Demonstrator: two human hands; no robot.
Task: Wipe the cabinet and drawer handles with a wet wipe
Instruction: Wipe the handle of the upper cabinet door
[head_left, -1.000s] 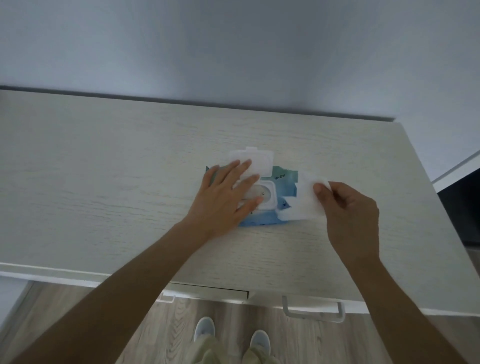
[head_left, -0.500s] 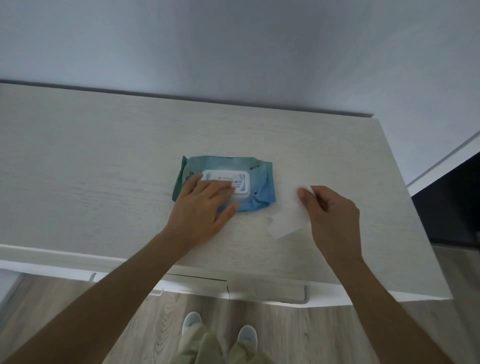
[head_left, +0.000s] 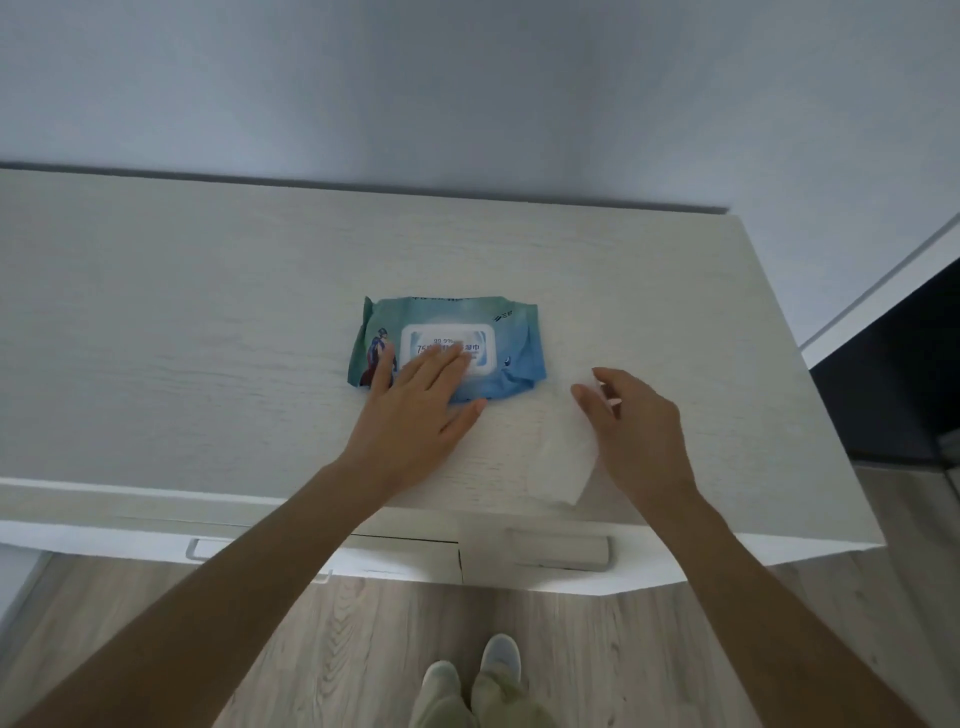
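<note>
One pale grey wall (head_left: 467, 93) fills the top of the view. Below it stands one desk (head_left: 208, 338) with a light wood-grain top, and beneath its front edge runs a wood-plank floor (head_left: 363, 639). A dark opening (head_left: 893, 374) sits at the far right.

Two bare forearms reach up from the bottom corners and meet over the middle of the desk. The left hand (head_left: 415, 410) lies flat, palm down and fingers straight. Its fingertips rest on the closed white lid (head_left: 478, 338) of the single blue-green wipe pack (head_left: 514, 358), and its thumb is spread to the right along the pack's near edge. The pack lies flat at the centre of the desk.

The right hand (head_left: 639, 421) is just right of the pack, knuckles up and fingers curled. It pinches the top corner of one loose white wet wipe (head_left: 563, 462) between thumb and fingers. The wipe trails from that pinch toward the front edge of the desk; whether it lies on the surface or hangs just above it cannot be told.

Two drawer handles show below the front edge. The right handle (head_left: 558, 551) is in full view, and the left handle (head_left: 200, 548) is partly covered by the left forearm. Neither hand touches a handle.

Two light shoes (head_left: 501, 654) show at the bottom.
</note>
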